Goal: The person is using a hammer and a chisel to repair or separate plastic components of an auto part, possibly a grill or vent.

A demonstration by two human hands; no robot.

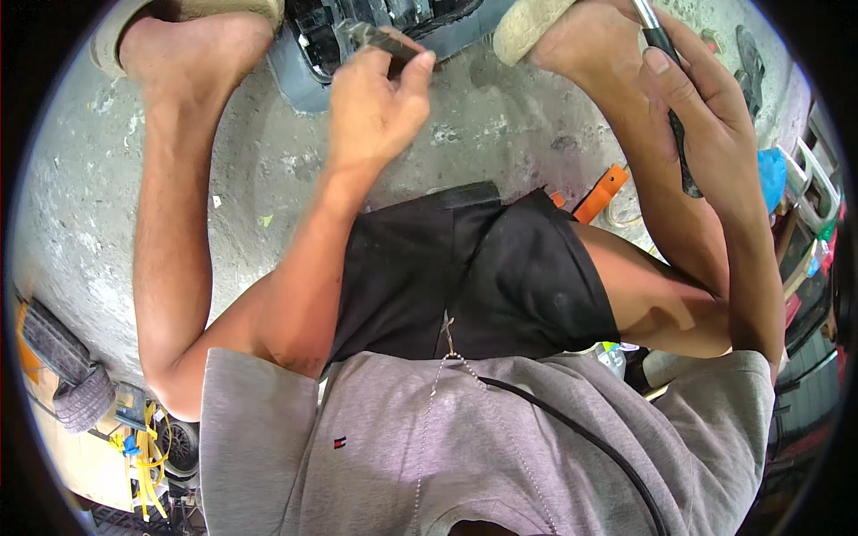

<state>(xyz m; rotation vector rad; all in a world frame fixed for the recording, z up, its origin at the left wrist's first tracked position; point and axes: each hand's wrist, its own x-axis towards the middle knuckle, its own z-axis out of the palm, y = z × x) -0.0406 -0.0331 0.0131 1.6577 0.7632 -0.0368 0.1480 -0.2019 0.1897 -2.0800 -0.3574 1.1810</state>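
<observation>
My left hand point(380, 112) is at the top middle, its fingers and thumb pinched round a small dark flat piece with a paler, blurred end point(362, 36). Just beyond it lies a grey moulded part point(304, 89) with black, ribbed inner sections; it runs out of the picture's upper edge. Whether the held piece touches that part I cannot tell. At the upper right my right hand point(706, 103) is closed round a tool with a black grip and a shiny metal shaft point(660, 40). The tool's far end is out of view.
My bare legs point(174, 223) frame a stained concrete floor point(500, 134). An orange flat-sided thing point(601, 195) sticks out beside my right thigh. A black wheel point(181, 447) and yellow strips point(147, 478) are at the lower left. Mixed clutter, including a white frame point(818, 183), stands at the right.
</observation>
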